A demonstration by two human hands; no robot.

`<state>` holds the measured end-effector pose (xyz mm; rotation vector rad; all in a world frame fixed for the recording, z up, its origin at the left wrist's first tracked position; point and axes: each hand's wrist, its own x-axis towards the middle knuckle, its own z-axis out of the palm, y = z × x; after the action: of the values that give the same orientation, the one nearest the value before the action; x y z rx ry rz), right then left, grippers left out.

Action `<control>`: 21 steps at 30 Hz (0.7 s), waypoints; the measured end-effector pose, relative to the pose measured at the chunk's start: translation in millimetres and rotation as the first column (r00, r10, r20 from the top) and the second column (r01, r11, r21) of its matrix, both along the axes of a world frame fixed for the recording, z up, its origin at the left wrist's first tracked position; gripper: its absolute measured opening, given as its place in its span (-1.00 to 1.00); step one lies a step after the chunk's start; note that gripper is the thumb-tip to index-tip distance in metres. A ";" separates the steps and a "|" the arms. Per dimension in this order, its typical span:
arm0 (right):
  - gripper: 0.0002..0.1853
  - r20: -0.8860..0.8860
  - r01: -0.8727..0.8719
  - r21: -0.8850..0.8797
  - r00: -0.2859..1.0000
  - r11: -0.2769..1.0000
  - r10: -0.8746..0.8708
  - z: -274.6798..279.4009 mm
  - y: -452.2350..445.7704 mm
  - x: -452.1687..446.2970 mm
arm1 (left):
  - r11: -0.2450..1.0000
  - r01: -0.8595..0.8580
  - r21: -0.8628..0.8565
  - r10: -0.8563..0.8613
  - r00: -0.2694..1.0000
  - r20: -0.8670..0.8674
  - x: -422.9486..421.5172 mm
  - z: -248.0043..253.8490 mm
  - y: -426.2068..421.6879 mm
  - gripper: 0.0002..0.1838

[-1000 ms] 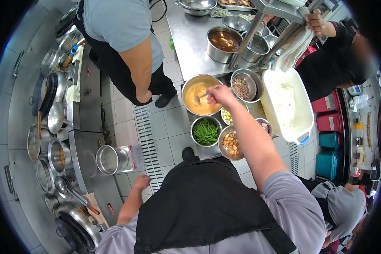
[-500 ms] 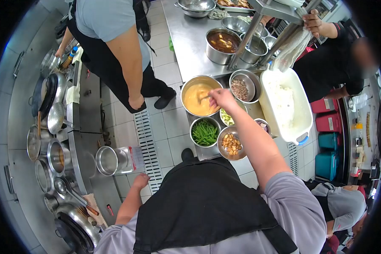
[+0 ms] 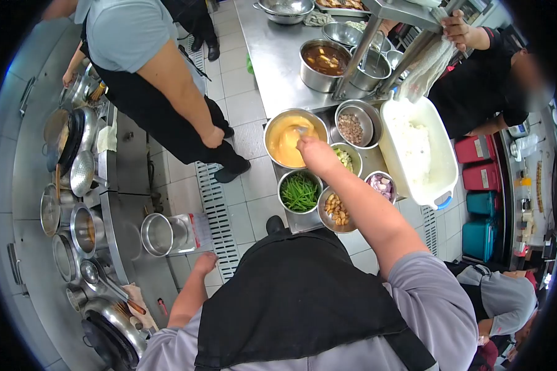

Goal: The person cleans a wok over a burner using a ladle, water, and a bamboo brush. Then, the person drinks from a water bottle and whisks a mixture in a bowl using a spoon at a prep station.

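Note:
My right hand (image 3: 315, 151) is closed around a metal spoon (image 3: 302, 130) that dips into a steel pot of yellow-orange sauce (image 3: 283, 141); the sauce hides the spoon's bowl. Below my right forearm are bowls of cut green vegetable (image 3: 300, 193), peeled garlic cloves (image 3: 336, 211), pale green chopped pieces (image 3: 344, 158) and purple onion pieces (image 3: 380, 185). Beyond my wrist stands a pot of brown minced bits (image 3: 351, 128). My left hand (image 3: 205, 263) hangs low at my side with curled fingers, apart from everything, nearest a steel pot (image 3: 156, 235).
A white tub of rice (image 3: 418, 154) stands right of the bowls. A pot of dark broth (image 3: 323, 65) sits on the steel table (image 3: 269, 68). One co-worker (image 3: 130, 43) stands at the left stove, another (image 3: 476, 93) at right. A floor drain (image 3: 213, 204) runs between.
My right hand has moved slightly down within the sauce pot, and the spoon has shifted. My left hand stays in place. The co-worker at left has stepped a little and their arm has shifted.

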<state>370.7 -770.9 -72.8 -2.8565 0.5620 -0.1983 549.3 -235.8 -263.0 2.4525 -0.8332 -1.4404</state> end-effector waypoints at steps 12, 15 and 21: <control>-0.77 0.210 -0.103 0.364 0.977 0.926 0.026 20.6 11.6 -4.2 | 0.866 0.499 0.027 -0.498 0.860 0.114 -12.4 11.0 5.1 -0.78; -0.80 0.126 0.109 0.208 0.983 0.972 -0.137 2.6 10.4 -1.9 | 0.778 0.629 0.006 -0.617 0.761 0.202 -7.8 5.1 11.3 -0.79; -0.77 0.155 0.092 0.298 0.978 0.950 -0.143 11.8 3.3 -12.4 | 0.972 -0.235 -0.025 0.235 0.972 -0.022 -18.7 20.8 -17.4 -0.74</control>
<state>358.3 -767.7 -61.0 -2.4943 0.6660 -0.3521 530.6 -253.3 -242.1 2.4172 -0.5321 -1.3546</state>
